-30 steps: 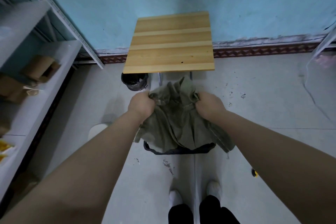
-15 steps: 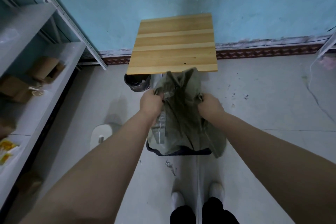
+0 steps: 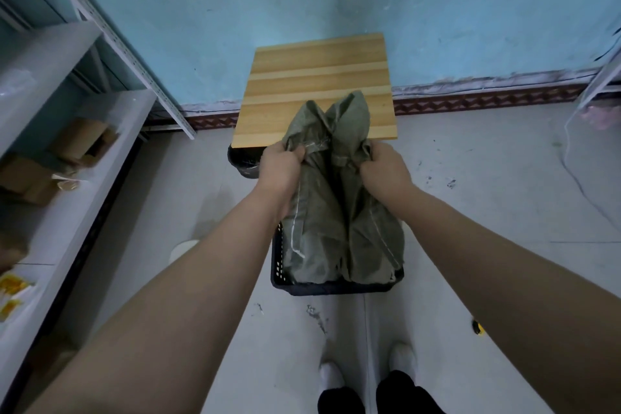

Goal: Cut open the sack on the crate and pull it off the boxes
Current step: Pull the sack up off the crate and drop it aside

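Observation:
An olive-green woven sack (image 3: pixel 336 212) hangs stretched upward out of a dark plastic crate (image 3: pixel 336 287) on the floor. My left hand (image 3: pixel 280 168) is shut on the sack's upper left part and my right hand (image 3: pixel 386 170) on its upper right part. The bunched top of the sack rises above both fists, in front of the wooden table. The sack's lower end still drapes into the crate and hides whatever lies inside; no boxes are visible.
A small wooden table (image 3: pixel 316 84) stands against the blue wall just beyond the crate, with a dark bin (image 3: pixel 243 161) under its left corner. Grey shelving with cardboard boxes (image 3: pixel 67 151) runs along the left. A small yellow-black object (image 3: pixel 478 327) lies on the floor at right.
Both hands have lifted the sack higher, so it is drawn out longer and narrower above the crate. More of the crate's left wall and front rim shows now.

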